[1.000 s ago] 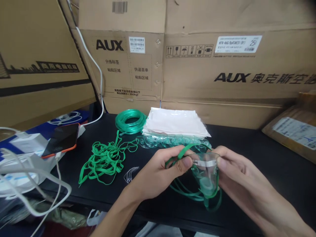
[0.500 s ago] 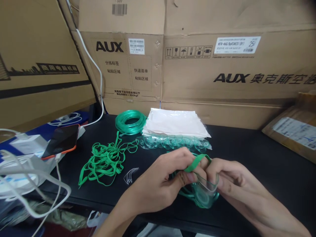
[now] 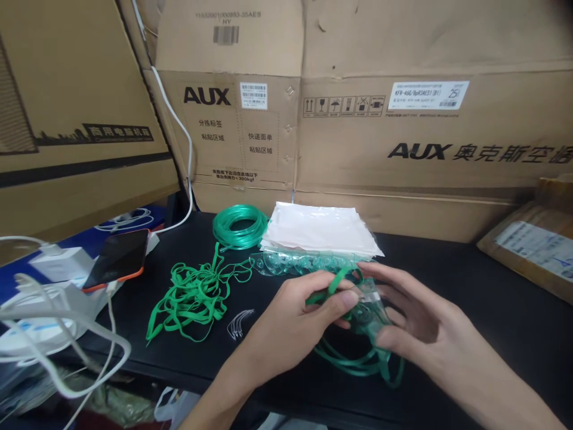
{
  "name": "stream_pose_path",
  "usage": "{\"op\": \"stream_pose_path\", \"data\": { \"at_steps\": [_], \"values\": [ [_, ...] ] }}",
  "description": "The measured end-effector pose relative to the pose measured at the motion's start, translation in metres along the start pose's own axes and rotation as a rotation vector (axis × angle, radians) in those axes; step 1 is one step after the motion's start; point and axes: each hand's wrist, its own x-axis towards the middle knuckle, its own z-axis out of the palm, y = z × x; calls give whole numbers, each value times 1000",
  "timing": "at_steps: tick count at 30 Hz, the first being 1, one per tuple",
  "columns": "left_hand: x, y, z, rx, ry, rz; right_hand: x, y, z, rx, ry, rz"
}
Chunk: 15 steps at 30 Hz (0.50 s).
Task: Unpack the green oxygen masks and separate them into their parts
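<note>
Over the black table, both hands are at a clear green oxygen mask (image 3: 367, 310). My left hand (image 3: 304, 328) is closed, its thumb pressed on the mask's edge and on a flat green elastic strap (image 3: 339, 279) that loops up between the hands. My right hand (image 3: 421, 313) curves round the mask's right side, thumb at its lower edge and fingers behind it. Beneath the hands hangs or lies a loop of green tubing (image 3: 347, 361); its upper part is hidden. Left of my left hand lie thin white nose-clip-like strips (image 3: 239, 324).
A tangle of green elastic (image 3: 194, 301) lies left on the black table (image 3: 452, 269). Behind are coiled green tubing (image 3: 239, 227), nested clear masks (image 3: 295, 263) and stacked white sheets (image 3: 320, 230). A phone (image 3: 119, 258) and white cables (image 3: 114, 358) sit far left; cardboard boxes (image 3: 349, 173) stand behind.
The mask has turned between my hands. My right hand has opened out from a pinch near the strap to a wider hold round the mask's side. The view has shifted slightly.
</note>
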Motion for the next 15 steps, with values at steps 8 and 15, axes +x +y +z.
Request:
{"op": "stream_pose_path", "data": {
  "at_steps": [8, 15],
  "values": [
    [-6, 5, -26, 448, 211, 31, -7, -8, -6, -469, 19, -129],
    [-4, -24, -19, 838, 112, 120, -20, 17, -6, -546, -83, -276]
  ]
}}
